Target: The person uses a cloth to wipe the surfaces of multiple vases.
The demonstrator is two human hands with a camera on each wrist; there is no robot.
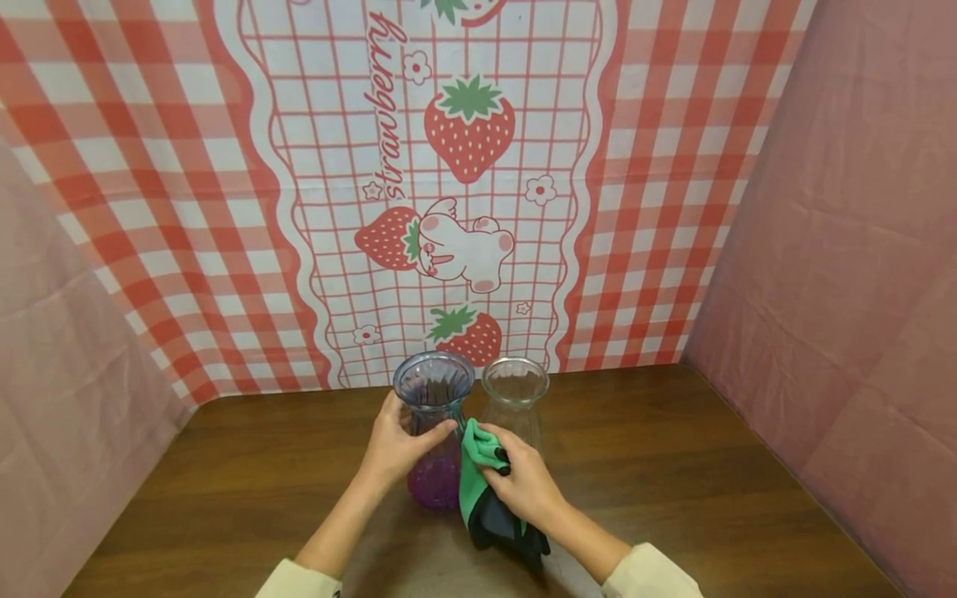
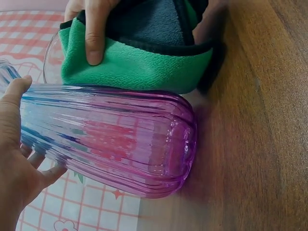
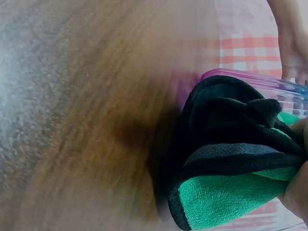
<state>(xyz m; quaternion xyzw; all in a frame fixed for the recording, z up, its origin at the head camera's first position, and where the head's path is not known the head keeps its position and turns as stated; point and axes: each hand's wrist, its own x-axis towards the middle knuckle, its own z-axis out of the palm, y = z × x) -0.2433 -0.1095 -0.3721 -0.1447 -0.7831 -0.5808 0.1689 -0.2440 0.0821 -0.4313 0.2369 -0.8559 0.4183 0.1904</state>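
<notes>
A ribbed glass vase (image 1: 435,477), blue at the neck and purple toward the base, stands upright on the wooden table. My left hand (image 1: 394,444) grips it round the neck, thumb in front and fingers behind, as the left wrist view of the vase (image 2: 120,137) also shows. In my right hand (image 1: 527,482) is a bunched green and dark grey cloth (image 1: 473,477) with black edging, pinched between thumb and fingers. The cloth (image 2: 130,67) lies right along the vase's right side. Its loose folds (image 3: 226,202) hang down toward the tabletop.
A clear glass vase (image 1: 516,384) stands just behind my right hand, close to the coloured one. The wooden table (image 1: 247,473) ends at a checked strawberry-print cloth backdrop (image 1: 635,208). Pink fabric walls (image 1: 837,274) rise on both sides.
</notes>
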